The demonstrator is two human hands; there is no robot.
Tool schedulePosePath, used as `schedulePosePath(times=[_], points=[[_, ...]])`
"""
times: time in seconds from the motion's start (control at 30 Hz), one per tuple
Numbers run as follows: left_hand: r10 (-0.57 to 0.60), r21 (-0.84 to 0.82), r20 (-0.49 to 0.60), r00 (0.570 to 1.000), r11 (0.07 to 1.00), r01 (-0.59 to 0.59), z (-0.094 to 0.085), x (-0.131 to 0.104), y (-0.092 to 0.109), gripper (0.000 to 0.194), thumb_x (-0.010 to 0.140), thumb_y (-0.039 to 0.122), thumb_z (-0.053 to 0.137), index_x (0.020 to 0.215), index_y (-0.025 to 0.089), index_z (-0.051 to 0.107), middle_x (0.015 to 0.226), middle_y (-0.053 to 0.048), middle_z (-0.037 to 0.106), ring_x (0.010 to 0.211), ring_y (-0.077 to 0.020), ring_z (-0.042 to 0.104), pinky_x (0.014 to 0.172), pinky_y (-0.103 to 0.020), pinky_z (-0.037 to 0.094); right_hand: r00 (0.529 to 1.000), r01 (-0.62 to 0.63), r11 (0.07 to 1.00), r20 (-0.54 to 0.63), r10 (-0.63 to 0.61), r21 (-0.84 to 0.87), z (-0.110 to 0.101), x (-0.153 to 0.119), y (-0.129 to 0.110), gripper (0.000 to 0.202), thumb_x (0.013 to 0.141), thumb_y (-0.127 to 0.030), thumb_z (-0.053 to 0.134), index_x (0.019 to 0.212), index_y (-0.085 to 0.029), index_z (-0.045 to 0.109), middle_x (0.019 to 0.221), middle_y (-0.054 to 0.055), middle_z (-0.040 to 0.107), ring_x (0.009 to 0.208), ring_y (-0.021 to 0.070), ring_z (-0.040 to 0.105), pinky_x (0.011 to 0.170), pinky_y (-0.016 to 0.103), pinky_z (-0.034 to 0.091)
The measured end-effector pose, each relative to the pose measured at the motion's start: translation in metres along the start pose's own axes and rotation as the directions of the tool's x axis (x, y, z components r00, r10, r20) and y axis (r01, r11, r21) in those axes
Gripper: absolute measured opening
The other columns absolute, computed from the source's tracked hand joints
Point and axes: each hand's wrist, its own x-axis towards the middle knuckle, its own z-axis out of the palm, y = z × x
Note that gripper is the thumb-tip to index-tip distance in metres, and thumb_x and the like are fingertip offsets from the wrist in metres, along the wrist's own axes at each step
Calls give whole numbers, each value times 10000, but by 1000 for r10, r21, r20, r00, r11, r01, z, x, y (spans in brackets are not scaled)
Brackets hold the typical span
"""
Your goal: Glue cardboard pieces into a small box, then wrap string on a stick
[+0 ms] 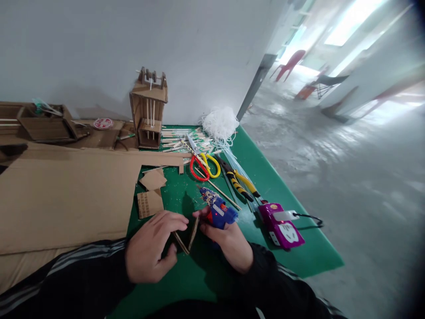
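My left hand (156, 246) is curled about the left side of a small folded cardboard piece (190, 243), thumb below and fingers above. Seen edge-on, the piece makes a V with its point toward me. In my right hand (229, 246) is a blue hot glue gun (221, 212), its speckled nozzle end directed up and to the left. The index fingertip of that hand meets the top of the V's right side. Two small cardboard pieces, one with printed marks (150, 204) and one plain (153, 179), lie beyond my left hand.
A large cardboard sheet (73, 190) covers the left. Beyond are a cardboard tower (151, 108), sticks (172, 137), scissors (200, 166), pliers (237, 179) and white string (221, 124). A purple power strip (280, 225) lies near the green table's right edge (318, 248).
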Motion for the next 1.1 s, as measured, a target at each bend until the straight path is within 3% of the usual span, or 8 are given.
schedulePosePath(times=[0.27, 0.5, 0.7, 0.8, 0.97, 1.1], points=[[-47, -17, 27, 999, 999, 48, -6, 6, 4, 242, 771, 110, 506, 989, 208, 539, 997, -63, 564, 908, -218, 551, 771, -362, 446, 1000, -1, 1000, -6, 1, 1, -2, 1, 0, 352, 654, -285, 828, 904, -204, 594, 970, 35, 723, 939, 214, 642, 871, 362, 491], [-78, -12, 68, 995, 997, 79, -7, 7, 9, 179, 779, 156, 534, 948, 213, 560, 929, -43, 542, 840, -203, 535, 738, -341, 417, 1000, 10, 1000, -9, -10, 13, -4, 1, 2, 349, 663, -268, 822, 909, -195, 586, 971, 32, 721, 912, 192, 638, 861, 343, 495], [-62, -15, 76, 995, 998, 64, -6, 6, 7, 127, 806, 145, 534, 912, 209, 561, 907, -40, 555, 817, -192, 528, 732, -333, 408, 995, 55, 998, -89, -52, 27, -3, 3, 3, 342, 662, -284, 826, 898, -191, 597, 966, 42, 717, 947, 216, 644, 915, 379, 483], [-58, -15, 70, 996, 998, 59, -6, 6, 7, 110, 820, 167, 536, 919, 210, 561, 917, -44, 561, 824, -198, 532, 740, -344, 409, 989, 65, 997, -132, -61, 30, -5, 3, 2, 340, 670, -310, 825, 894, -188, 601, 925, 30, 700, 924, 206, 641, 872, 351, 504], [-58, -13, 63, 996, 998, 59, -5, 3, 7, 190, 834, 185, 535, 1020, 222, 539, 951, -47, 598, 870, -209, 557, 783, -356, 419, 985, 11, 1000, -170, -12, -2, -7, -4, 1, 362, 678, -351, 818, 924, -185, 610, 861, 6, 649, 692, 150, 607, 602, 282, 523], [-9, 72, 118, 993, 997, 1, -12, 7, 10, 382, 850, 211, 531, 1224, 251, 465, 1078, -44, 628, 972, -229, 575, 881, -390, 410, 988, -46, 994, -140, 59, 98, -2, -10, 0, 392, 649, -350, 829, 916, -183, 596, 843, -1, 642, 668, 161, 633, 626, 315, 545]])
